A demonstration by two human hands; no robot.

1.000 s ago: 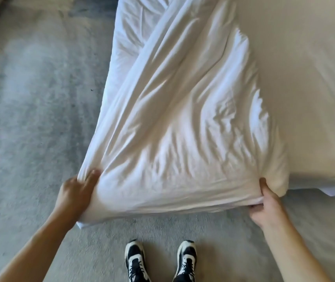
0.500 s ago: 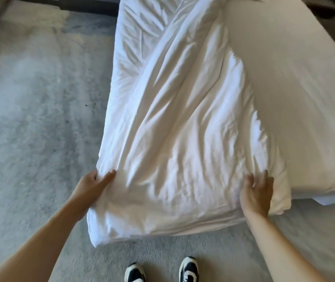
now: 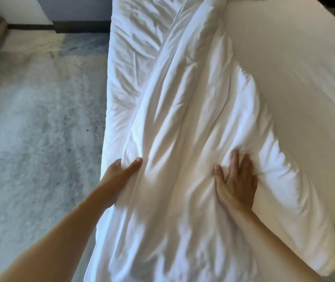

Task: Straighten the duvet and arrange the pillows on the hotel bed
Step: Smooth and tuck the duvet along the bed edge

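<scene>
Both hands moved up the duvet. The left hand now pinches its edge; the right hand presses flat, fingers spread. Smoothing has begun.

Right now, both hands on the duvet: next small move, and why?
Probably sweep the right hand rightward, drawing the duvet over the bare sheet. The duvet lies bunched in creases along the bed's left side, and the right side is uncovered. The left hand grips the duvet's left edge and can anchor it.
</scene>
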